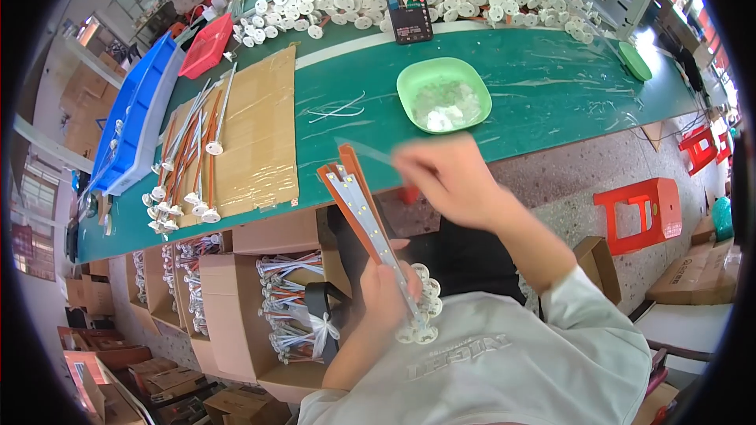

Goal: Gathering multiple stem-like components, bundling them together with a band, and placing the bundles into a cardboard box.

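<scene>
Several slim orange-and-silver LED strips fill the left hand, fingers clenched; slackening could splay them. Right of the strips, the blurred right hand has an unclear grasp.

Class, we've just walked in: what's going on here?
A person's left hand grips a bundle of orange and pale strips with round white ends. The blurred right hand is near the bundle's top; what, if anything, it holds is unclear. More strips lie on cardboard; a phone stands beyond a light green bowl.
</scene>
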